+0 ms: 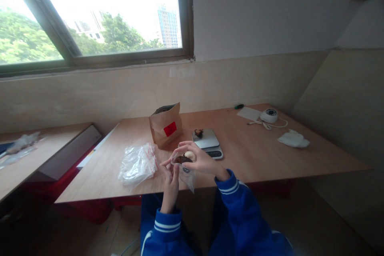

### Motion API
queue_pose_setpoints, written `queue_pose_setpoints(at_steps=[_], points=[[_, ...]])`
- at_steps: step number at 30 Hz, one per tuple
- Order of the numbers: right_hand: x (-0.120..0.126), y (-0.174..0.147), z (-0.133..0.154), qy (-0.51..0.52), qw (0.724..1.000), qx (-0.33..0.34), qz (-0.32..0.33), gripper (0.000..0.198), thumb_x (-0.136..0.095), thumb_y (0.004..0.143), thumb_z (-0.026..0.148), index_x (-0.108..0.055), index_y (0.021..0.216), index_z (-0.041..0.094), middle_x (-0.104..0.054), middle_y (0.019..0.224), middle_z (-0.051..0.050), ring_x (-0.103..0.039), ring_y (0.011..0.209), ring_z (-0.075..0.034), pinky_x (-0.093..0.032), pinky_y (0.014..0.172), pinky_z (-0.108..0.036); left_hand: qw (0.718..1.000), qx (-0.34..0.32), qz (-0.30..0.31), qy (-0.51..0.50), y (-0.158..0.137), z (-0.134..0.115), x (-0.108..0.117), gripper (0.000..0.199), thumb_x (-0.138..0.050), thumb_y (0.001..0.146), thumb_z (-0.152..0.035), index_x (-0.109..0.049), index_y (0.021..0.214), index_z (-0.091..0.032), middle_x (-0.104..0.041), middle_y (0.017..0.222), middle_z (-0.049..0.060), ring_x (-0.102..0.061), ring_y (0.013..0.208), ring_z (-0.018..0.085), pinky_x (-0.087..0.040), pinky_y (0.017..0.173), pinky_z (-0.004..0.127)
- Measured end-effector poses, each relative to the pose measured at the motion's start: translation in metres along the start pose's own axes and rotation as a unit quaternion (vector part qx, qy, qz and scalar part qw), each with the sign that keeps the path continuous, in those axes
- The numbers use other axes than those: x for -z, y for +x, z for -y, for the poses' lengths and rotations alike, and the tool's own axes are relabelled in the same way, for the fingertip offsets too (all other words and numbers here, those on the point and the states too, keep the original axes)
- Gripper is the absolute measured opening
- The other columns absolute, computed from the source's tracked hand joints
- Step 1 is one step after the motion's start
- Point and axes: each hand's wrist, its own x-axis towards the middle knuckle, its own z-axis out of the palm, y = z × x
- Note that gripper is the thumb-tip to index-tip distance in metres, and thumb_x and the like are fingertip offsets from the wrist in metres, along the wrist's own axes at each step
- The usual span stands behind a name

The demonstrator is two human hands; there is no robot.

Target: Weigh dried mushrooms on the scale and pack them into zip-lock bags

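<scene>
A small clear plastic bag [189,182] hangs between my two hands just above the table's front edge. My left hand [170,180] pinches its left side with thumb and fingers. From the right, my right hand [200,161] curves over the top, its fingers and thumb closed about the bag's mouth. Dark red-brown dried pieces [181,160] and a pale rounded piece [190,155] show there; their exact kind cannot be made out. Just behind my right hand stands a kitchen scale [210,140], with a brown dried piece [198,133] on its plate.
An open kraft paper bag [159,128] with a red label stands behind my hands. Left lies a pile of clear zip bags [136,166]. At the right are a white dome camera [269,116] with its cable, crumpled white plastic [294,139] and a green-handled screwdriver [239,106].
</scene>
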Motion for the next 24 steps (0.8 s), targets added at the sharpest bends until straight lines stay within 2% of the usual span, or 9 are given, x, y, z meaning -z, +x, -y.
queue_pose_setpoints(at_steps=[4, 5, 7, 10, 13, 14, 18, 21, 24], points=[[-0.004, 0.0, 0.004, 0.108, 0.994, 0.021, 0.008, 0.04, -0.07, 0.079, 0.028, -0.061, 0.118, 0.028, -0.047, 0.136, -0.005, -0.047, 0.128, -0.021, -0.038, 0.108, -0.041, 1.0, 0.005, 0.004, 0.009, 0.0, 0.0, 0.003, 0.04, -0.054, 0.085, -0.051, -0.042, 0.106, -0.02, -0.063, 0.118, 0.016, -0.064, 0.106, 0.026, -0.051, 0.089, 0.042], [-0.004, 0.001, 0.004, 0.13, 0.991, 0.021, -0.009, 0.035, -0.068, 0.081, 0.03, -0.062, 0.116, 0.028, -0.047, 0.136, -0.005, -0.048, 0.127, -0.021, -0.039, 0.108, -0.04, 1.0, 0.007, 0.003, 0.009, 0.001, 0.0, 0.004, 0.04, -0.054, 0.085, -0.051, -0.042, 0.106, -0.02, -0.062, 0.121, 0.017, -0.065, 0.106, 0.026, -0.052, 0.089, 0.041], [-0.003, 0.003, 0.0, 0.144, 0.985, 0.023, -0.087, 0.025, -0.061, 0.086, 0.033, -0.065, 0.11, 0.027, -0.051, 0.134, -0.004, -0.049, 0.125, -0.02, -0.04, 0.107, -0.038, 1.0, 0.013, -0.001, 0.003, 0.001, 0.0, 0.005, 0.04, -0.053, 0.086, -0.052, -0.041, 0.107, -0.02, -0.056, 0.13, 0.019, -0.065, 0.105, 0.025, -0.052, 0.088, 0.041], [0.006, 0.012, -0.028, 0.09, 0.965, 0.028, -0.243, 0.021, -0.05, 0.091, 0.033, -0.066, 0.102, 0.024, -0.058, 0.126, -0.005, -0.051, 0.123, -0.021, -0.04, 0.105, -0.039, 1.0, 0.019, -0.009, -0.001, 0.001, -0.001, 0.006, 0.044, -0.053, 0.085, -0.055, -0.042, 0.108, -0.019, -0.053, 0.135, 0.02, -0.065, 0.105, 0.025, -0.053, 0.087, 0.04], [0.022, 0.026, -0.073, -0.066, 0.947, -0.018, -0.315, 0.024, -0.046, 0.088, 0.026, -0.065, 0.101, 0.021, -0.06, 0.118, -0.01, -0.054, 0.117, -0.022, -0.044, 0.099, -0.039, 1.0, 0.019, -0.016, 0.014, 0.002, -0.005, 0.008, 0.051, -0.054, 0.083, -0.059, -0.047, 0.11, -0.017, -0.056, 0.131, 0.02, -0.066, 0.103, 0.026, -0.054, 0.084, 0.039], [0.028, 0.032, -0.088, -0.145, 0.938, -0.054, -0.309, 0.026, -0.045, 0.086, 0.023, -0.064, 0.103, 0.02, -0.06, 0.119, -0.011, -0.053, 0.117, -0.022, -0.045, 0.099, -0.039, 1.0, 0.016, -0.018, 0.02, 0.002, -0.006, 0.008, 0.052, -0.054, 0.082, -0.06, -0.049, 0.111, -0.016, -0.057, 0.13, 0.02, -0.066, 0.101, 0.026, -0.054, 0.084, 0.039], [0.041, 0.049, -0.127, -0.214, 0.932, -0.102, -0.274, 0.032, -0.053, 0.075, 0.012, -0.064, 0.105, 0.015, -0.06, 0.122, -0.015, -0.051, 0.119, -0.025, -0.037, 0.105, -0.041, 0.999, 0.0, -0.019, 0.036, 0.002, -0.012, 0.007, 0.055, -0.053, 0.081, -0.063, -0.052, 0.108, -0.015, -0.057, 0.129, 0.021, -0.067, 0.095, 0.025, -0.054, 0.084, 0.042], [0.043, 0.053, -0.133, -0.25, 0.928, -0.125, -0.247, 0.03, -0.055, 0.072, 0.008, -0.065, 0.099, 0.016, -0.066, 0.113, -0.013, -0.056, 0.11, -0.024, -0.039, 0.101, -0.039, 0.999, -0.001, -0.029, 0.035, 0.002, -0.014, 0.007, 0.053, -0.055, 0.08, -0.062, -0.051, 0.106, -0.017, -0.058, 0.129, 0.019, -0.067, 0.097, 0.025, -0.053, 0.086, 0.042], [0.041, 0.046, -0.128, -0.282, 0.917, -0.143, -0.242, 0.022, -0.058, 0.074, 0.011, -0.067, 0.093, 0.017, -0.069, 0.105, -0.012, -0.057, 0.106, -0.025, -0.036, 0.1, -0.043, 0.999, 0.001, -0.037, 0.032, 0.003, -0.013, 0.01, 0.052, -0.057, 0.079, -0.063, -0.05, 0.104, -0.018, -0.057, 0.129, 0.018, -0.065, 0.101, 0.025, -0.052, 0.088, 0.04]])
